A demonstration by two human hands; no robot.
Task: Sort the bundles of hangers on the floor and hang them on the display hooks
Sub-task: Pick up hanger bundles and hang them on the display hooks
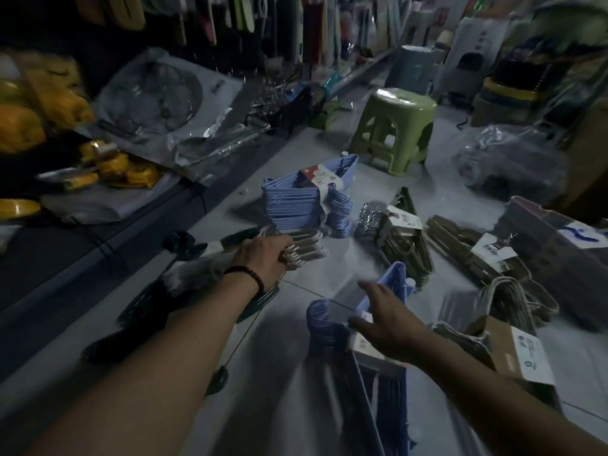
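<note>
Bundles of hangers lie on the pale tiled floor. A stack of blue hanger bundles (pixel 302 199) with a paper label stands in the middle. My left hand (pixel 263 258) grips the hooks of a white hanger bundle (pixel 307 250) at the foot of that stack. My right hand (pixel 385 319) hovers with spread fingers over a nearer blue hanger bundle (pixel 332 330), and I cannot tell whether it touches it. Dark green hanger bundles (pixel 399 235) and beige ones (pixel 483 255) lie to the right. The picture is dim and blurred.
A green plastic stool (pixel 394 126) stands beyond the stack. A low shelf (pixel 98 232) runs along the left with bagged goods and yellow items (pixel 33 120). Clear plastic bags (pixel 506 166) and a cardboard box (pixel 559 238) crowd the right side. More stools stand at the back.
</note>
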